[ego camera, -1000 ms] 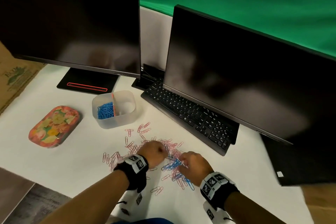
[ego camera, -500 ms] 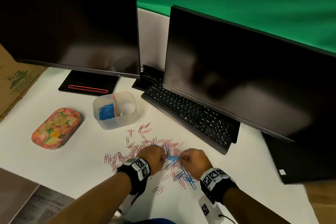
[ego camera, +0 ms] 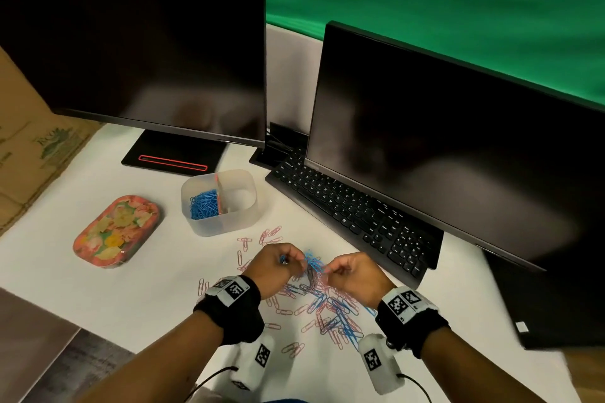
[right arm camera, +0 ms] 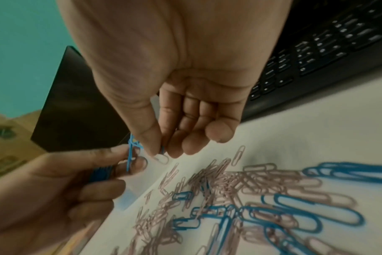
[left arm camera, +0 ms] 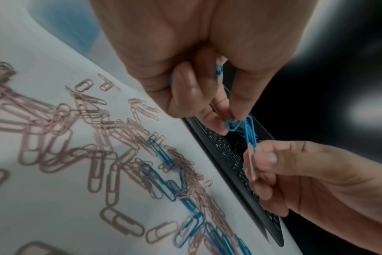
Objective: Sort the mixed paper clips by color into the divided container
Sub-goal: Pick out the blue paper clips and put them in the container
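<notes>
Above the tabletop [ego camera: 137,291], at 12 o'clock, two dark monitors [ego camera: 458,154] stand over a keyboard [ego camera: 347,206]. At 10 o'clock lie a floral tin [ego camera: 116,231] and the divided container [ego camera: 219,201]: blue clips fill its left compartment, while the right appears nearly empty. Centre: a mixed pile [ego camera: 324,304] of pink and blue clips. Just above the pile, the left hand [ego camera: 275,267] holds a bunch of blue clips in curled fingers and pinches the end of a blue clip [left arm camera: 243,126]; the right hand [ego camera: 352,273] pinches a pink clip [left arm camera: 250,162] that seems hooked to it.

Step in hand, as judged: unhooking two linked clips. It goes best by sliding the pink loop back along the blue wire rather than pulling straight, which could bend either clip or scatter the held bunch.

Obstacles: the keyboard edge lies close at 2 o'clock; tangled clips below may lift in chains; the low divider invites spill-over between compartments.
</notes>
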The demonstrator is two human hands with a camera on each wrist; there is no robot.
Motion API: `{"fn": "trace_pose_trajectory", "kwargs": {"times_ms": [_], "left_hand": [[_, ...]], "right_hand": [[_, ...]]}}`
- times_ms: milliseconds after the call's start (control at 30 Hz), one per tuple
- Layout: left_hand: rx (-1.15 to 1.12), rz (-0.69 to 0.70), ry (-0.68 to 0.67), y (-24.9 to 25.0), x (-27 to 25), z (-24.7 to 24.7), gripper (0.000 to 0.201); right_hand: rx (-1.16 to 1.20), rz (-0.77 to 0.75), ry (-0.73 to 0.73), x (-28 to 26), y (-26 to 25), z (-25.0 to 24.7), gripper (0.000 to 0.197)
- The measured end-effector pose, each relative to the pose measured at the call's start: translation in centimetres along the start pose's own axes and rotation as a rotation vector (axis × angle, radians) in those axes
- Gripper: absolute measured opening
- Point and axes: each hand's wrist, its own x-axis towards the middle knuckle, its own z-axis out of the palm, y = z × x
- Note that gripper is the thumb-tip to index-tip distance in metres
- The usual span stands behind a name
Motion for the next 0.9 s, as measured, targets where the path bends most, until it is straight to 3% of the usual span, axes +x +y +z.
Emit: {"fn": "trace_pose_trajectory", "kwargs": {"times_ms": [133, 267, 500, 667, 900], "left_hand": [[-0.042, -0.007, -0.001, 0.9, -0.6, -0.6, 0.013], [-0.23, -0.088, 0.006, 0.9, -0.8, -1.2, 0.012], [-0.515, -0.145, 0.032, 0.9, -0.5, -2.7, 0.018], [-0.384, -0.084, 0.088, 1.5, -0.8, -4.2, 0.007], [-0.273, 0.003, 0.217, 2.1, -1.1, -6.2, 0.008]], "right_hand": [[-0.169, 0.01, -0.024, 0.5, 0.3, 0.5, 0.011], [-0.262, 0.009, -0.039, 0.6, -0.5, 1.0, 0.007], [-0.205, -0.065, -0.035, 1.3, -2.1, 2.3, 0.008], [-0.28, -0.176, -0.069, 1.9, -5.5, 3.2, 0.023], [-0.382, -0.237, -0.105, 3.3, -8.9, 4.7, 0.018]]}}
